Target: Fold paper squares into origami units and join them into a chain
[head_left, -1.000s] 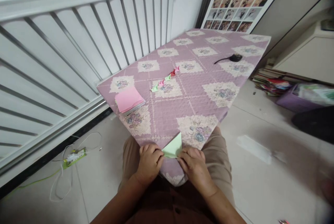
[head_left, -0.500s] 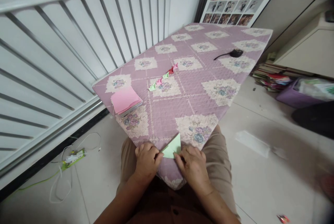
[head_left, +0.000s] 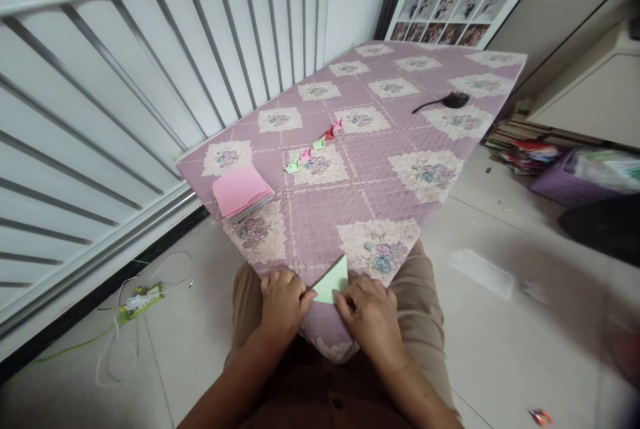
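Note:
A light green sheet of paper (head_left: 334, 284), folded into a triangle, lies at the near corner of the table with one point facing away from me. My left hand (head_left: 284, 301) has its fingers curled, and the thumb meets the paper's left corner. At the lower right corner, the thumb of my right hand (head_left: 369, 309) presses on the paper, its fingers bent beside it. Farther up the cloth, several small folded paper pieces (head_left: 319, 143) in green, pink and red form a slanting row. A stack of pink-topped square paper (head_left: 243, 190) rests at the left edge.
The table wears a purple floral cloth (head_left: 320, 206). A black object with a thin tail (head_left: 455, 100) lies toward its far right. A white radiator (head_left: 150, 76) runs along the left. On the floor are a power strip (head_left: 143, 301) with cables and a purple bin (head_left: 565, 172).
The hands and the green paper have shifted very slightly to the right in view. The paper's left edge looks straighter than before.

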The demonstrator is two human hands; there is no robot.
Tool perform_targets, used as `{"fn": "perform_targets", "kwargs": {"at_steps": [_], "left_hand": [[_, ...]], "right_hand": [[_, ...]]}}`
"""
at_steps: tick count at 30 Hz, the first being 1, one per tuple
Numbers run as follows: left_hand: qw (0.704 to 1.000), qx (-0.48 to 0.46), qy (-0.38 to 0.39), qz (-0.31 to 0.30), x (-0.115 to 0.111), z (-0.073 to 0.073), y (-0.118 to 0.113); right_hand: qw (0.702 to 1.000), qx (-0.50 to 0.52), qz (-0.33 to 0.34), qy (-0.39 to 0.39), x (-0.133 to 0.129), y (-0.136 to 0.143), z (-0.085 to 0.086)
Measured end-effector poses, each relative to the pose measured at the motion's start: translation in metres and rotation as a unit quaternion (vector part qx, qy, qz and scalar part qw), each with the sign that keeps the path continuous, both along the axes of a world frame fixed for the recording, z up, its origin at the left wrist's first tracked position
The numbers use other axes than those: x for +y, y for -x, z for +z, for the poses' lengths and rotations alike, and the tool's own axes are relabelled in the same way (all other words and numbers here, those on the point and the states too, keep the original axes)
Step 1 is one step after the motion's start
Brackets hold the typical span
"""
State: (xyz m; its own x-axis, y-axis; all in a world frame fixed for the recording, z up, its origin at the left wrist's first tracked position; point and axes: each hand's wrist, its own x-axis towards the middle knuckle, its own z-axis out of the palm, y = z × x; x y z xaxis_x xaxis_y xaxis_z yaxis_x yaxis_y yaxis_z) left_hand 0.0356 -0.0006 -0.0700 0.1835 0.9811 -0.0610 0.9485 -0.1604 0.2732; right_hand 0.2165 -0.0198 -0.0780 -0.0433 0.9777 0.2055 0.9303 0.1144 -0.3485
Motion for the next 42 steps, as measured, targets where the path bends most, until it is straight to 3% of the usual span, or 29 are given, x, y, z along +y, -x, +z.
{"fn": "perform_targets", "kwargs": {"at_steps": [13, 16, 19, 22, 29, 33, 39, 42], "left_hand": [[0.999, 0.007, -0.036, -0.019, -0.002, -0.003, 0.003], [0.987, 0.006, -0.075, -0.143, -0.002, -0.003, 0.007], [0.954, 0.011, -0.082, -0.29, 0.001, 0.0, 0.01], [0.939, 0.031, -0.07, -0.336, 0.004, 0.004, 0.012], [0.93, 0.049, -0.082, -0.356, 0.003, 0.006, 0.017], [0.937, 0.04, -0.077, -0.337, -0.006, -0.003, 0.031], [0.953, 0.028, -0.122, -0.278, -0.022, -0.028, 0.058], [0.955, 0.026, -0.138, -0.26, -0.027, -0.032, 0.06]], "right_hand": [[1.0, -0.013, -0.007, -0.007, 0.0, 0.001, -0.001], [1.0, -0.014, -0.001, -0.02, 0.0, 0.001, -0.003], [0.999, -0.003, 0.002, -0.033, 0.0, -0.003, -0.005], [0.998, 0.026, 0.011, -0.047, -0.003, -0.009, -0.005], [0.988, 0.008, 0.145, -0.059, -0.03, 0.004, -0.008], [0.989, -0.013, 0.135, -0.051, -0.039, 0.005, -0.017], [0.986, -0.021, 0.147, -0.071, -0.038, -0.02, -0.019], [0.986, -0.023, 0.144, -0.076, -0.038, -0.028, -0.019]]}}
